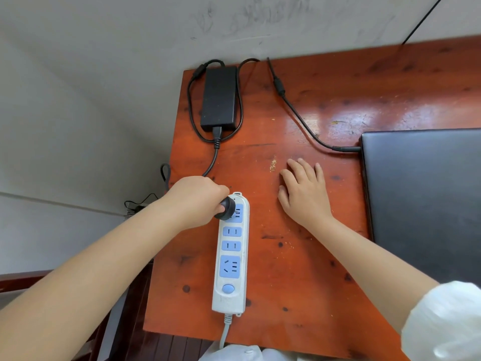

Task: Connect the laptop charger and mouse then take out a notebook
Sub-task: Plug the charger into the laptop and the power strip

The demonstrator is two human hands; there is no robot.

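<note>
My left hand (195,201) grips the black round charger plug (226,208) at the top socket of a white and blue power strip (230,256). The black charger brick (219,97) lies at the desk's far left corner, its cable looped around it. A thinner black cable (299,117) runs from behind the desk to the left side of the closed dark laptop (421,199), where its connector sits in the port. My right hand (303,192) rests flat, fingers spread, on the desk between strip and laptop. No mouse or notebook is in view.
The reddish wooden desk (286,269) stands against a grey wall, its left edge just beside the power strip. The strip's white cord (226,332) hangs over the near edge. Dark cables (140,203) lie on the floor left of the desk.
</note>
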